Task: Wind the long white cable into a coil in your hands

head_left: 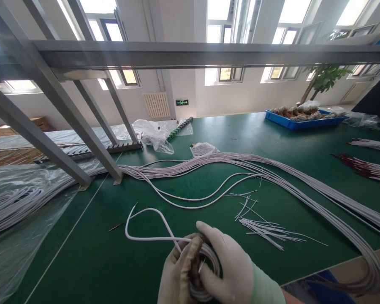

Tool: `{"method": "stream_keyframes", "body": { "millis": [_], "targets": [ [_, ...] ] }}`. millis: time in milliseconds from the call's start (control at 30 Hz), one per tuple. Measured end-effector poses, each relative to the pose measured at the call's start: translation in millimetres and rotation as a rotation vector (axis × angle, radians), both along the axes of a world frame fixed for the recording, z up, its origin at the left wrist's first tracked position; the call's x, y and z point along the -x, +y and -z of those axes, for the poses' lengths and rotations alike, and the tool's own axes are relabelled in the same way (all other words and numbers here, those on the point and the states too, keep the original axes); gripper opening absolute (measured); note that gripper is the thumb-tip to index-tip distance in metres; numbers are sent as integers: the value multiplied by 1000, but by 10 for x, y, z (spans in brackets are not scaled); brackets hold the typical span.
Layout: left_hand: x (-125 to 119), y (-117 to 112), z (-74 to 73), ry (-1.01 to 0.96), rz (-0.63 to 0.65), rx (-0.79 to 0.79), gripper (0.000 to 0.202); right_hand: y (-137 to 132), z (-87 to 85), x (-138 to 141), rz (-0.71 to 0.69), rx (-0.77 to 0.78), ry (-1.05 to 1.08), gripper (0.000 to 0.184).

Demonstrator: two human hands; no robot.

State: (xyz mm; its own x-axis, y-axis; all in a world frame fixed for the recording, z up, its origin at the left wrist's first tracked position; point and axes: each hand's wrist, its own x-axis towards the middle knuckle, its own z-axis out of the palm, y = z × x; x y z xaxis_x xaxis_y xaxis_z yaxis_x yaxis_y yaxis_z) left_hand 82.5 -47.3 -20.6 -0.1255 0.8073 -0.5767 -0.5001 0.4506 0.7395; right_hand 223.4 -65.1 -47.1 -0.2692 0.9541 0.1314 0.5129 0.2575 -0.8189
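Both my hands wear pale gloves and meet at the bottom middle. My left hand (175, 274) and my right hand (231, 270) together grip a coil of white cable (209, 257) held between them. A loose end of that white cable (145, 223) loops out to the left over the green table (91, 253). A long bundle of white cables (272, 169) runs across the table behind my hands. A small pile of thin white ties (266, 230) lies just right of my right hand.
A grey metal frame (82, 126) stands on the table at left. Clear plastic sheeting (15, 211) covers more cables at far left. A blue tray (304, 120) sits at back right, red-tipped cable bundles (364, 169) at right, plastic bags (155, 135) at the back.
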Motion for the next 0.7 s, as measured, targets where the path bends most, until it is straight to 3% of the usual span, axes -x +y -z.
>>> {"method": "stream_keyframes", "body": {
  "millis": [167, 233, 433, 533, 700],
  "targets": [
    [57, -75, 107, 22, 81, -12, 4, -40, 217, 20, -12, -293, 79, 63],
    [53, -89, 101, -2, 73, -19, 6, -39, 161, 14, -36, -256, 160, 59],
    [19, -154, 23, -87, -38, 1, 10, 89, -195, -95, -41, 71, 442, 39],
    [-1, -158, -1, -187, -65, 8, 13, 137, -242, -120, -31, 207, 534, 34],
    [11, -112, 66, -207, 44, -82, 12, 81, -192, -53, 146, 129, 511, 26]
  ]
}}
